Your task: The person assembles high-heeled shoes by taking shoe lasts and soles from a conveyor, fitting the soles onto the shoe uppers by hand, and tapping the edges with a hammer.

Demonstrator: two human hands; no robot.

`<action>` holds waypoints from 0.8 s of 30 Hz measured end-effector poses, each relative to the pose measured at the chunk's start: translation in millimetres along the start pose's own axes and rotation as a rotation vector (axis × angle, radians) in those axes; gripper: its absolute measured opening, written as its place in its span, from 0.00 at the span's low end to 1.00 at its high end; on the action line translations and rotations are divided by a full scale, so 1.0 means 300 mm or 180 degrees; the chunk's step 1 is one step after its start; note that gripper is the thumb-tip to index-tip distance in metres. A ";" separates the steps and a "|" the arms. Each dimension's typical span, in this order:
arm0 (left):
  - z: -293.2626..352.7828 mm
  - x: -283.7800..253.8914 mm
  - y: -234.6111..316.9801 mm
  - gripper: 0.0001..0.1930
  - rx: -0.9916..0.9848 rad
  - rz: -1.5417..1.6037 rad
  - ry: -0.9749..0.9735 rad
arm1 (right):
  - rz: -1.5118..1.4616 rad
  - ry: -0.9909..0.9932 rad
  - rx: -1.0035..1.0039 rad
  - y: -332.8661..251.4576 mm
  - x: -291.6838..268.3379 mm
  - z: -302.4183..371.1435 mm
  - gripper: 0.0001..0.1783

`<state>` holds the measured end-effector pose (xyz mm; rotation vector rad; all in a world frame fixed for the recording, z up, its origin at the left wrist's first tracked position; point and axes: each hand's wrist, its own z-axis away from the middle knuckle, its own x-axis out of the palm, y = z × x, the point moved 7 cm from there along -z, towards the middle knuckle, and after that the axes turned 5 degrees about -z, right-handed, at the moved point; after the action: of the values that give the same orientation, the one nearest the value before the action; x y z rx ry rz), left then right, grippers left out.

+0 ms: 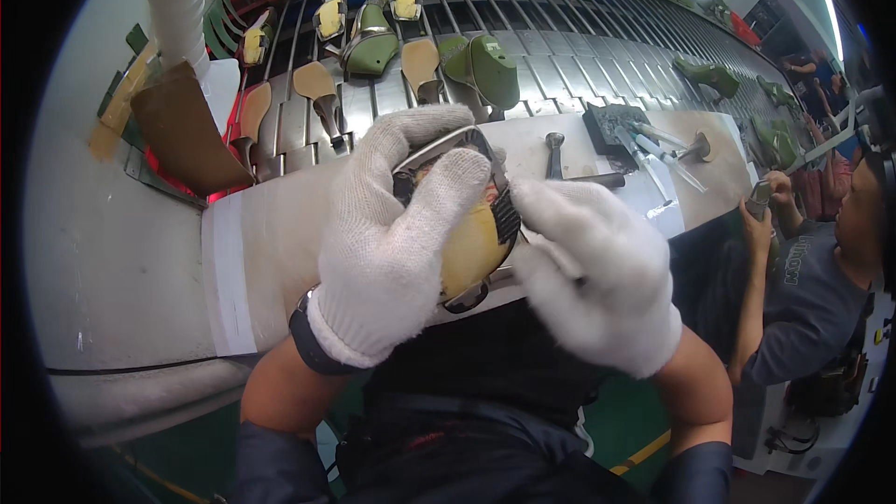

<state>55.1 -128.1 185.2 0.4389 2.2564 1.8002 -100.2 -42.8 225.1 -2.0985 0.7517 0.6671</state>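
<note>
In a white knit glove, my left hand (387, 224) wraps round a shoe upper (471, 247) mounted on a last, its yellowish underside turned up. Thumb and fingers clamp its dark, strappy end. My right hand (597, 266), gloved too and slightly blurred, closes round a slim, pale tool (557, 257) at the shoe's right edge. The tool's tip and exact kind cannot be made out. Just beyond the right hand, a dark metal hand tool (554, 157) lies on the bench, beside a black handle (599, 181).
Behind the bench (280, 261) runs a slatted metal conveyor (579, 56). It carries green lasts (493, 73), tan insoles (315, 81) and yellow-bottomed shoes (405, 2). A dark block (611, 121) with brushes or tubes stands right. A brown board (182, 126) leans left; a co-worker (812, 271) is at right.
</note>
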 end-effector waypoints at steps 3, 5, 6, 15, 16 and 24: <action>-0.005 -0.004 -0.002 0.20 -0.0131 0.0302 -0.0103 | -0.1928 0.0689 0.1791 0.174 0.021 0.055 0.13; 0.001 -0.006 0.007 0.21 -0.0296 0.0540 -0.0172 | -0.2260 0.0582 0.2080 0.178 0.028 0.028 0.12; 0.003 -0.012 0.014 0.21 -0.0312 0.0524 -0.0181 | -0.2443 0.0531 0.1926 0.160 0.046 0.002 0.12; -0.005 -0.040 0.048 0.23 -0.0018 -0.0196 -0.0141 | -0.1251 0.1207 0.0211 0.067 0.106 -0.050 0.06; -0.010 -0.053 0.049 0.23 -0.0072 -0.0305 -0.0060 | -0.1190 0.1246 0.0183 0.064 0.113 -0.060 0.06; -0.026 -0.134 -0.036 0.28 -0.0126 0.0057 0.0259 | -0.2974 0.0925 0.1479 0.153 0.274 0.000 0.12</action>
<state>88.8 -152.0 175.7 0.3864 2.2725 1.9009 -76.1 -89.5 147.0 -1.8331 -0.0025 -0.3032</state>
